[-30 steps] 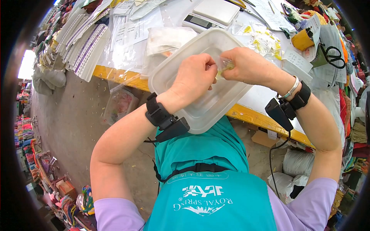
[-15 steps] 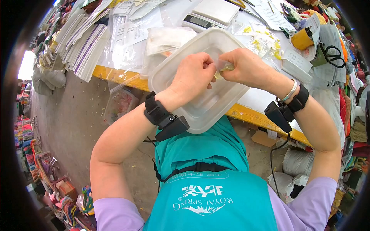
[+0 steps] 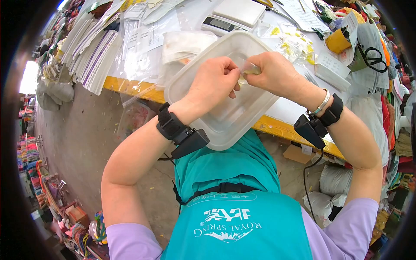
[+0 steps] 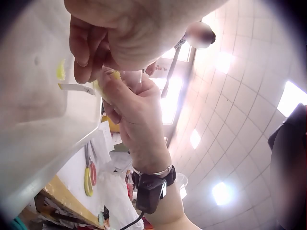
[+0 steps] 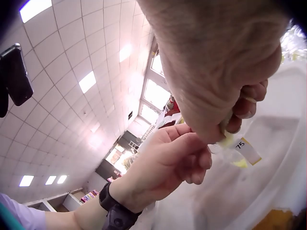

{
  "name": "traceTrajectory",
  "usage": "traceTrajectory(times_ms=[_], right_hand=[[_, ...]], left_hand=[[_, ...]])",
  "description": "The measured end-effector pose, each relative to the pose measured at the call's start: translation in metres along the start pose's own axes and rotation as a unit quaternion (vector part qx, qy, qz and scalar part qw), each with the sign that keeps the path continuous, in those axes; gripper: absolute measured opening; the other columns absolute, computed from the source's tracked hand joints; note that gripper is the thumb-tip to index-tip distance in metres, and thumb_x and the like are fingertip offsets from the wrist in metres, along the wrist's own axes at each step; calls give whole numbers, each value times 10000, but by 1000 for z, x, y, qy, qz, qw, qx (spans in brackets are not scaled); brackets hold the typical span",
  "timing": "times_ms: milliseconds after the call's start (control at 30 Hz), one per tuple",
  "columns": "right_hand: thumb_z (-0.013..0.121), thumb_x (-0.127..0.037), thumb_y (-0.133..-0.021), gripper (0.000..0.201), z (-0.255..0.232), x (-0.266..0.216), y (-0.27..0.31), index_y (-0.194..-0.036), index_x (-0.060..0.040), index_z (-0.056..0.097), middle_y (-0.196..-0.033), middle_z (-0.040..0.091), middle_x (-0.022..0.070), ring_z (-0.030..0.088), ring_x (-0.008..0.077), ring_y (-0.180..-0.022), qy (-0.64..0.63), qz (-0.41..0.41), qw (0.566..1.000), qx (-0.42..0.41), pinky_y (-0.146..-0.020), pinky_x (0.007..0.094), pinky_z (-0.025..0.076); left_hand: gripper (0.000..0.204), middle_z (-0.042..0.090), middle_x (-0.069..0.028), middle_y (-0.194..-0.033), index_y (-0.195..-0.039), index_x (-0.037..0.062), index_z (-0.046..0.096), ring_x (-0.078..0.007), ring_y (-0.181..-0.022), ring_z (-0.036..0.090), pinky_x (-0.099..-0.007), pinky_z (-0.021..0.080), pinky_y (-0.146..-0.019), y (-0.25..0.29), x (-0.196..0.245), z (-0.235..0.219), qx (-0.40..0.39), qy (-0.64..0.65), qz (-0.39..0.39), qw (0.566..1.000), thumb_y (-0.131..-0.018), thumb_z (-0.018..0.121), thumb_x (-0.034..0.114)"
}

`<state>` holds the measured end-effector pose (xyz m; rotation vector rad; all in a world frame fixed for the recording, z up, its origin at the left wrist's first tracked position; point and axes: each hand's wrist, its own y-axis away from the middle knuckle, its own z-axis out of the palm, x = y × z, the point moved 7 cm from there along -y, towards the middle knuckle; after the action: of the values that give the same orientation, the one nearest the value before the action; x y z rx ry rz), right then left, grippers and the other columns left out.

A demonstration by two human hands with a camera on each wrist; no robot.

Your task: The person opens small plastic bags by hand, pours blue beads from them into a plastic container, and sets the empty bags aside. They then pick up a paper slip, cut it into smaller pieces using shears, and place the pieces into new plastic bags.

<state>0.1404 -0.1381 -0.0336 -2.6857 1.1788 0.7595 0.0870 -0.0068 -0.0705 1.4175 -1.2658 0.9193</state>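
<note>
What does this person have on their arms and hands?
The left hand and right hand are bare. Each wrist wears a black strap with a boxy black device and thin black cable. A silver bracelet circles the right wrist. The short sleeves are pale purple.

Place: I'd call this a textile workshop, likely one handling yarn.
Hanks (image 3: 29,167): I see many colours bundled along the side, yarn-like.
Worktop (image 3: 288,110): yellow-edged, carrying a digital scale (image 3: 236,14) and stacked paper strips (image 3: 97,60).
Floor (image 3: 82,134): bare grey, concrete-looking.
Ceiling (image 5: 62,57): pale square panels with bright lights (image 5: 87,82), large and hall-like to me.
</note>
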Motion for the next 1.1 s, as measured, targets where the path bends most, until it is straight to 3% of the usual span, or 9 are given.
traceTrajectory(times_ms=[367, 667, 767, 867, 967, 1100], right_hand=[[698, -264, -776, 221, 2, -5, 2, -897, -82, 737, -776, 700, 181, 694, 381, -794, 45, 9, 998, -40, -725, 473, 558], [681, -254, -776, 262, 0, 0, 5, -948, -67, 744, -781, 693, 207, 677, 387, -750, -87, -14, 996, 19, -698, 452, 544], [689, -260, -780, 296, -1, 2, 1, -997, -68, 752, -783, 688, 218, 671, 374, -715, -59, -23, 998, 12, -693, 430, 548], [697, -248, -795, 290, -5, 8, -3, -1004, -57, 758, -724, 696, 151, 664, 256, -649, -162, -54, 983, 61, -645, 371, 536], [720, -245, -840, 244, -14, 8, -2, -986, -55, 762, -700, 686, 53, 607, 118, -629, -263, -8, 963, 53, -601, 301, 501], [736, -238, -897, 187, -19, 8, 5, -980, -72, 760, -698, 628, -30, 531, 38, -620, -341, -9, 937, 79, -551, 234, 430]], left_hand=[[168, 693, -63, -733, -955, -21, 642, -110, -583, 661, -238, 514, -532, 0, 3, 0, -4, -27, -6, 1000, -978, 559, 123], [179, 697, -53, -731, -963, -5, 666, -99, -566, 651, -229, 496, -519, -1, 3, -9, 4, -9, 7, 1000, -991, 588, 153], [176, 697, -48, -726, -968, 5, 675, -96, -558, 647, -227, 491, -514, -3, 9, -14, 3, -28, 5, 1000, -985, 603, 165], [171, 694, -39, -718, -964, 22, 685, -90, -550, 641, -217, 476, -502, -5, 20, -21, 5, -23, 1, 1000, -977, 630, 183], [167, 691, -31, -712, -949, 35, 693, -83, -545, 635, -207, 462, -494, -9, 29, -30, 11, -11, 2, 1000, -969, 653, 196], [164, 654, 2, -675, -923, 42, 696, -66, -521, 594, -204, 437, -480, -9, 45, -37, 16, -21, 23, 999, -965, 666, 198]])
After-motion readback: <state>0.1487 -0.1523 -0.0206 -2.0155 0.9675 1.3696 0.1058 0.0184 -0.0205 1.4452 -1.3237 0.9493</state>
